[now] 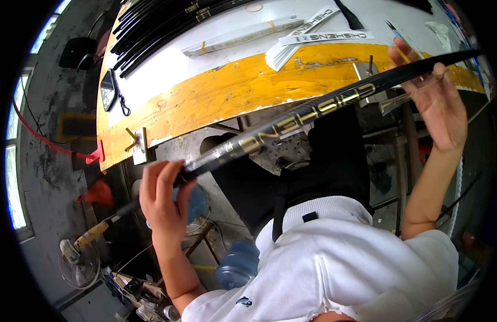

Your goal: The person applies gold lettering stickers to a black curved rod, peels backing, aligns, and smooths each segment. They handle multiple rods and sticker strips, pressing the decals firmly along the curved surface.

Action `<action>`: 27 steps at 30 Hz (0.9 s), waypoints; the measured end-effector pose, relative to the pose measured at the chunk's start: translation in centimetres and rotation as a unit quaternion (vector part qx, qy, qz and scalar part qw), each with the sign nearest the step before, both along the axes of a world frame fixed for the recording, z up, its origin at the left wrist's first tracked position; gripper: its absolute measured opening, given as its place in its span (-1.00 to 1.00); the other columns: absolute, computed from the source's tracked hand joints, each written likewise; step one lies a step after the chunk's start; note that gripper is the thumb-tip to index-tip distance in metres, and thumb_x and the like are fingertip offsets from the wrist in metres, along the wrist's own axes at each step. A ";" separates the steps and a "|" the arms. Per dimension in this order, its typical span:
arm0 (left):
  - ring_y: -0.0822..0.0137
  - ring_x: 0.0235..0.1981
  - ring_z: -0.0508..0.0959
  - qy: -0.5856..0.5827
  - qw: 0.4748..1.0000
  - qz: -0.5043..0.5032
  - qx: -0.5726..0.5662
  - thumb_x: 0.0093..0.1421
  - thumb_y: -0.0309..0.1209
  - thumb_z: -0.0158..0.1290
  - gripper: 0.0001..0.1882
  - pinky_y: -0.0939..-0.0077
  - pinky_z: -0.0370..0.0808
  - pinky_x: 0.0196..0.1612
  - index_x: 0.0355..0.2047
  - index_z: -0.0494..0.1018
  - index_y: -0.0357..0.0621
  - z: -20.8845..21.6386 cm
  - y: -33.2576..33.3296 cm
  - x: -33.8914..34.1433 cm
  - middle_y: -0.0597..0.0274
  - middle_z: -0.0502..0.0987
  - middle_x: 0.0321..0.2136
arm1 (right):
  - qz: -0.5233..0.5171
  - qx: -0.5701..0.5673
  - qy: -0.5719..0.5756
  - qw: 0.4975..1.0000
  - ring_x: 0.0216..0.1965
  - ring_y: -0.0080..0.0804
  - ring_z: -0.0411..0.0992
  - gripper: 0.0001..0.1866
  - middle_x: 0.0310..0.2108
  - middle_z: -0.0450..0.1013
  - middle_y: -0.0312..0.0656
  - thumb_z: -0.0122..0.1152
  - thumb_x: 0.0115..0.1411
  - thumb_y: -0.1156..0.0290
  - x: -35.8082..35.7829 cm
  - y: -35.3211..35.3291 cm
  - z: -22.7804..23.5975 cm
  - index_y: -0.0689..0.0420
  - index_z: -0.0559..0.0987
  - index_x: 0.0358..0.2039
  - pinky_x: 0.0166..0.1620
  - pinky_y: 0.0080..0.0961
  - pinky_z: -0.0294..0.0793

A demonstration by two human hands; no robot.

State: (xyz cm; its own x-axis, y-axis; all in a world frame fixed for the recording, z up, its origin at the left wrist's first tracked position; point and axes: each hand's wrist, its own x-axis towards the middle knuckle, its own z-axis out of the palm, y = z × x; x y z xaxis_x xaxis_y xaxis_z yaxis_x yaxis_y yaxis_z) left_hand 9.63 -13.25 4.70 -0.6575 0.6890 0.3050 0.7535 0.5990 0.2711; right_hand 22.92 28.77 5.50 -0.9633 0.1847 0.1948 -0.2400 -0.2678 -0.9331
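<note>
A long black tapered rod with gold lettering slants across in front of me, rising to the right. My left hand is closed around its lower, thicker part. Near the thinner end, my right hand steadies the rod with its fingertips, palm partly turned up. A slim pointed tool, blue and yellow, is also tucked between the right fingers. Beneath that hand hangs a clear strip-like piece; its kind I cannot make out. A dark shaft shows beyond my left hand, possibly the same rod.
The table has a yellow front edge with metal clamps. On it lie several black rods, banded clear strips, printed white strips and a phone. Below stand blue water bottles and a fan.
</note>
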 end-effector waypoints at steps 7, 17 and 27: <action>0.09 -0.15 0.49 0.133 0.989 0.062 -0.022 0.08 -0.64 0.08 -0.61 0.33 0.44 -0.12 -0.05 0.43 -0.12 -2.6 -0.9 -4.8 0.09 0.44 -0.18 | 0.008 -0.120 -0.033 0.992 0.24 0.00 0.15 -0.76 0.21 0.12 0.20 -0.04 0.31 0.21 -1.2 -3.5 -2.8 0.06 0.51 -0.24 0.25 -0.19 0.18; 0.16 -0.12 0.48 0.177 0.978 0.108 0.004 0.13 -0.57 0.08 -0.67 0.33 0.45 -0.08 -0.06 0.48 -0.07 -5.2 -1.9 -8.9 0.15 0.44 -0.17 | 0.001 -0.171 -0.093 0.981 0.13 -0.12 0.31 -0.82 0.09 0.28 0.25 -0.04 0.30 0.33 -5.4 -5.3 -6.0 0.13 0.48 -0.22 0.24 -0.22 0.22; 0.14 -0.11 0.49 0.151 0.982 0.110 0.015 0.04 -0.67 0.08 -0.61 0.24 0.39 0.05 -0.09 0.49 -0.10 -8.0 -2.0 -10.5 0.13 0.49 -0.18 | 0.000 -0.134 -0.201 0.970 -0.07 -0.08 0.48 -0.81 -0.13 0.45 0.17 0.02 0.27 0.38 -6.9 -5.6 -7.4 0.22 0.47 -0.19 0.02 -0.17 0.48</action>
